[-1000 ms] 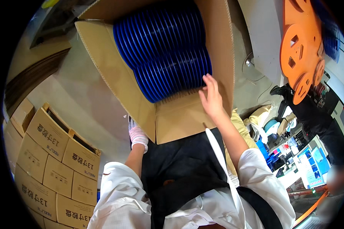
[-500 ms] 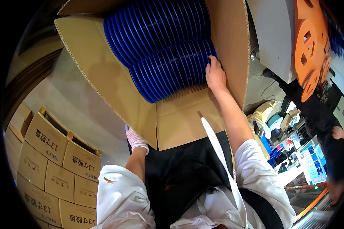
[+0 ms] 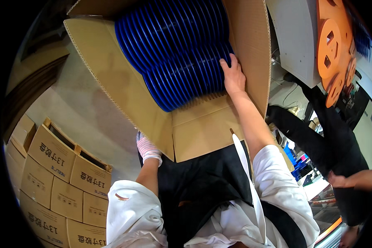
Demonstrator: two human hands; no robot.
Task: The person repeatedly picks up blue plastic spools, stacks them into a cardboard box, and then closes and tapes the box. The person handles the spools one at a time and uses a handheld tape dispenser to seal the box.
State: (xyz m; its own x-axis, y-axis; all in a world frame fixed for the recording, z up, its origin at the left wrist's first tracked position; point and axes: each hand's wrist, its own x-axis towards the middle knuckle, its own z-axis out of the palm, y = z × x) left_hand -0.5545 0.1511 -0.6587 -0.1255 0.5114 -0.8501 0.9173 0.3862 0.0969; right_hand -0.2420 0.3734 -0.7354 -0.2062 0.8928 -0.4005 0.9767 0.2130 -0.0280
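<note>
- While two rows of blue discs [image 3: 186, 66] stand between the open carton's [image 3: 101, 68] side walls, the right hand [image 3: 234, 78], fingers parted, is by the rightmost discs.
- Gloved left hand [image 3: 148, 149] sits at the carton's near left corner; I cannot tell its grip.

Printed text is borne by the stack of brown cartons [image 3: 67, 201] at the lower left of the frame. On the upper-left carton [image 3: 53, 151], large black characters and numerals are printed, with smaller blue lettering beneath. The same layout is repeated on the neighbouring carton [image 3: 90, 175] to its right. On the row below, only small symbols and fine print are shown, too small to be made out.
</note>
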